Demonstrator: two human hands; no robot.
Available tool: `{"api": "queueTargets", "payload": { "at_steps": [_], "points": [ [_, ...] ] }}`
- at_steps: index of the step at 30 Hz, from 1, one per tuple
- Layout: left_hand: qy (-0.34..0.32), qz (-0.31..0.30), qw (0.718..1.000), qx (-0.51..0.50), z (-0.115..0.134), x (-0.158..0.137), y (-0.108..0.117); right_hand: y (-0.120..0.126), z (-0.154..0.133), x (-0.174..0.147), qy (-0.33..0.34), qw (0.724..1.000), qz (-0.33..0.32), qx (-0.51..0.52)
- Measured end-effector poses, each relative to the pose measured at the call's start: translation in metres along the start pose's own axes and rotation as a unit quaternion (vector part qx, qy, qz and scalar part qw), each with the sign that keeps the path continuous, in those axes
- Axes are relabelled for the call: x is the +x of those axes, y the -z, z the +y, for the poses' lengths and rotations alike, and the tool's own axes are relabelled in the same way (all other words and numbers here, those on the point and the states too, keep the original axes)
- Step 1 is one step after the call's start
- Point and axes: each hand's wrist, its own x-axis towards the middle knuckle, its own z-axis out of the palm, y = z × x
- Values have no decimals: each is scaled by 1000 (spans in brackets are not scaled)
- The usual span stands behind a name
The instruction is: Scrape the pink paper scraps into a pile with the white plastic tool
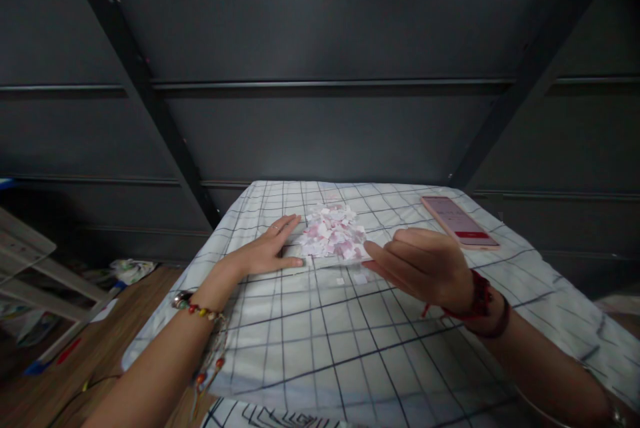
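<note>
A heap of small torn paper scraps [334, 231], white and pink, lies on the checked cloth. My left hand [267, 248] rests flat at the left of the heap, its fingers stretched out and thumb spread towards the front edge. On the other side, my right hand [423, 265] is closed in a pinch at the heap's front right corner. Between its thumb and finger is the end of a thin pale strip [333, 262], which runs along the front of the scraps; its material is hard to make out. A few loose scraps [360, 278] lie just in front of it.
A phone in a pink case [463, 225] lies at the right on the table's white cloth with dark grid lines [310, 328]. Dark panels [320, 128] rise behind the table. A pale wooden frame [55, 281] stands on the floor to the left.
</note>
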Motion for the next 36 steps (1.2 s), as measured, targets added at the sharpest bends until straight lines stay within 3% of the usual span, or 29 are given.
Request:
{"api": "queueTargets", "payload": {
  "at_steps": [6,11,19,24,30,36],
  "points": [
    [5,-28,999,17,3,0,1,12,12,-4,-24,996,-84,6],
    [21,-42,999,26,5,0,2,18,16,-7,-48,995,-87,-17],
    [12,-35,999,25,6,-1,2,26,32,-13,-76,985,-155,28],
    [14,-34,999,28,5,-1,1,22,24,-11,-84,981,-149,96],
    [17,-39,999,29,5,0,1,19,19,-9,-108,987,-117,12],
    [16,-36,999,30,8,-1,2,15,23,-13,-94,986,-140,4]
  ]
}}
